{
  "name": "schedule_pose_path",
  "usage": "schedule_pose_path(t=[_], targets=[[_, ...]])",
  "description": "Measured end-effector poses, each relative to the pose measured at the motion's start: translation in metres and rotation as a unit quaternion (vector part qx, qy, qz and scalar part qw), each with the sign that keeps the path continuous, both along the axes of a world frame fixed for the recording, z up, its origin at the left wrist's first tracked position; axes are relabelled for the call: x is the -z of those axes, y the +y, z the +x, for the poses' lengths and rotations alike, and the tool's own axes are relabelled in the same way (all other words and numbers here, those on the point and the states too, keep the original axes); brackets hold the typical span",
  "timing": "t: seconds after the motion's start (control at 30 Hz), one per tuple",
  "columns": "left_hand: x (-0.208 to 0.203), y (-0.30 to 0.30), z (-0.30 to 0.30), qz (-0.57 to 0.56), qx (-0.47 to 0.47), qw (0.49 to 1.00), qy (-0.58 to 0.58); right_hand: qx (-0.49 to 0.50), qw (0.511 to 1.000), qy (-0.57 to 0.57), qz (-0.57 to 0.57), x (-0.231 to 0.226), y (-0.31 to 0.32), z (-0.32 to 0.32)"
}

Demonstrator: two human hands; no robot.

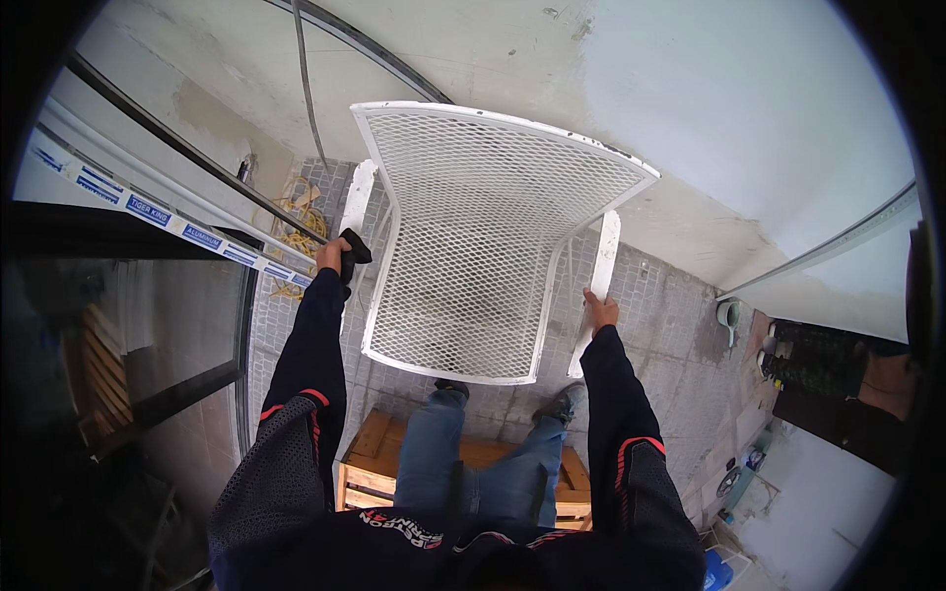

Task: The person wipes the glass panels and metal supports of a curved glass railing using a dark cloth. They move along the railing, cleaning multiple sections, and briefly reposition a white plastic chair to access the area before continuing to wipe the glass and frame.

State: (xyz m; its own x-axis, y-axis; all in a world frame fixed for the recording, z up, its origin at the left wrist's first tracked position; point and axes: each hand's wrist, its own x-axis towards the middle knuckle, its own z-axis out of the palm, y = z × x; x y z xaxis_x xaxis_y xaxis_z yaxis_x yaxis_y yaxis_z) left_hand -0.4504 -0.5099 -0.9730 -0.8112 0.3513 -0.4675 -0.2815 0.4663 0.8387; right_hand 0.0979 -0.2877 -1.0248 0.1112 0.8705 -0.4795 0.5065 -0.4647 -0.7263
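Note:
In front of me stands a white metal mesh chair [473,207], its painted frame chipped along the top edge. My left hand [333,258] is closed on a black, cloth-like thing [355,250], held against the chair's left armrest [359,193]. The exact kind of that black thing does not show. On the other side, my right hand [600,311] wraps its fingers round the white right armrest [607,254]. Both arms are stretched forward, one on either side of the seat.
A wooden slatted bench [372,435] is under me. Long aluminium bars [148,209] with blue labels slant in on the left, beside a dark glass panel [187,335]. Yellow cord [304,219] lies by the wall. A small pale pot [728,314] stands at right.

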Motion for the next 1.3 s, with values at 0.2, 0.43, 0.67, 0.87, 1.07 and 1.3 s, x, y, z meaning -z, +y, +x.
schedule_pose_path(t=[0.2, 0.43, 0.67, 0.87, 1.07, 1.3], targets=[[-0.005, -0.012, -0.012, -0.09, 0.126, 0.983, 0.103, -0.057, 0.991, -0.117, -0.02, 0.005, 0.011, -0.012], [-0.07, -0.104, 0.045, -0.076, -0.042, 0.994, 0.062, -0.121, 0.991, -0.045, -0.04, -0.008, 0.018, -0.021], [-0.077, -0.147, 0.069, -0.246, -0.108, 0.963, 0.02, -0.117, 0.987, 0.066, -0.085, -0.03, -0.014, -0.008], [-0.043, -0.115, 0.036, -0.227, 0.035, 0.972, 0.04, -0.024, 0.955, 0.23, -0.188, -0.046, -0.029, -0.018], [-0.013, -0.127, 0.023, -0.186, 0.026, 0.982, 0.02, 0.007, 0.97, 0.199, -0.14, -0.061, -0.058, -0.025], [-0.061, -0.18, 0.128, 0.178, -0.005, 0.93, -0.321, 0.036, 0.963, 0.216, -0.158, -0.07, -0.066, -0.035]])
